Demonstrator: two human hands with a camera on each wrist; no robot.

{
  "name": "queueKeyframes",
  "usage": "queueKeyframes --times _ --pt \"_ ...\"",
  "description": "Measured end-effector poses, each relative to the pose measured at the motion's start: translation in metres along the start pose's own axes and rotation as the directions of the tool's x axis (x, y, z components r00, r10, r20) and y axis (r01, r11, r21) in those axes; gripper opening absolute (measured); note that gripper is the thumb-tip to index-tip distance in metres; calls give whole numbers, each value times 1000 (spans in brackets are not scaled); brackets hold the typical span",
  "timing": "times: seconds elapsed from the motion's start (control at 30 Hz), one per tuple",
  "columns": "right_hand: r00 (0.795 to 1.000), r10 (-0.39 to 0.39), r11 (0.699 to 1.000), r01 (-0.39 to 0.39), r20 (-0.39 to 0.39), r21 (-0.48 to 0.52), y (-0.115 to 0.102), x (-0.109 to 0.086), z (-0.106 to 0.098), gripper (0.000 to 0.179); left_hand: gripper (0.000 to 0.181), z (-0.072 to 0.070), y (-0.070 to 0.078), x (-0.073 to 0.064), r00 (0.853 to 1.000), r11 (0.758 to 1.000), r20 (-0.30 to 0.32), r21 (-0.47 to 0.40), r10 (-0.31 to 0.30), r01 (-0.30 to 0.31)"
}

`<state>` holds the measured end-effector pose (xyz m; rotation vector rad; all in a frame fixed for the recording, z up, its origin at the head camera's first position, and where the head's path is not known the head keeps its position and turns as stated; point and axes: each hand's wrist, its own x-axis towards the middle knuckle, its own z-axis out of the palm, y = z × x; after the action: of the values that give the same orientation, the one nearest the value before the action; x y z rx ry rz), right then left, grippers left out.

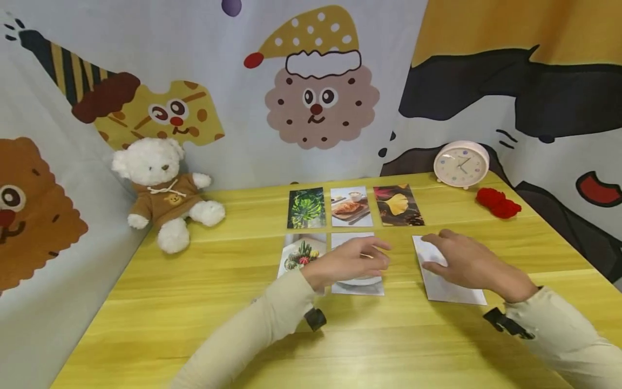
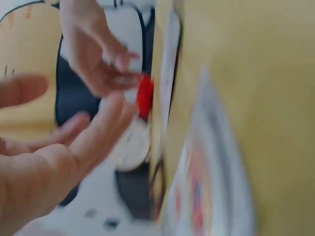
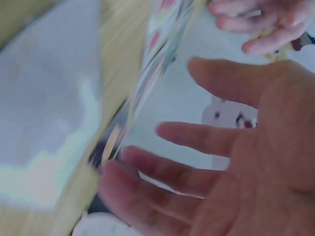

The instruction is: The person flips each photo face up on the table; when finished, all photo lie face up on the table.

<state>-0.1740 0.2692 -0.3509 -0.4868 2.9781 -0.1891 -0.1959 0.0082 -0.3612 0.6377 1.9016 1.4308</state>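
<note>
My left hand (image 1: 351, 262) is over a photo card (image 1: 359, 290) in the front row, its fingers loosely bent and holding nothing. That card shows part of a white plate; the hand hides the rest. My right hand (image 1: 464, 262) hovers above a pale, blank-looking card (image 1: 449, 293) on the right. In the right wrist view its fingers (image 3: 197, 140) are spread and the palm is bare, with the pale card (image 3: 49, 98) off to the side. Left of the plate card lies a cactus photo card (image 1: 295, 248), partly covered by my left forearm.
Behind them lie a green plant card (image 1: 306, 208), a croissant card (image 1: 351, 207) and a yellow leaf card (image 1: 399, 205). A white teddy bear (image 1: 167, 189) sits at the back left. An alarm clock (image 1: 461, 164) and red yarn (image 1: 498, 203) are at the back right.
</note>
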Motion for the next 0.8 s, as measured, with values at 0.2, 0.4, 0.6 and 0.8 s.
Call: queueKeyframes --times 0.2,0.4,0.6,0.8 --pt "988 95 995 -90 123 -41 44 -13 2 73 58 33 4 35 992 965 98 -243 -81 103" --pt "968 128 991 -131 216 -1 52 -14 20 83 62 50 4 48 989 923 53 -354 -141 151" --pt "971 95 994 -106 219 35 45 -14 28 79 64 60 1 52 982 937 -12 -300 -189 177" --pt "977 84 996 -81 198 -24 38 -16 27 74 57 63 6 61 973 933 -105 -321 -206 163"
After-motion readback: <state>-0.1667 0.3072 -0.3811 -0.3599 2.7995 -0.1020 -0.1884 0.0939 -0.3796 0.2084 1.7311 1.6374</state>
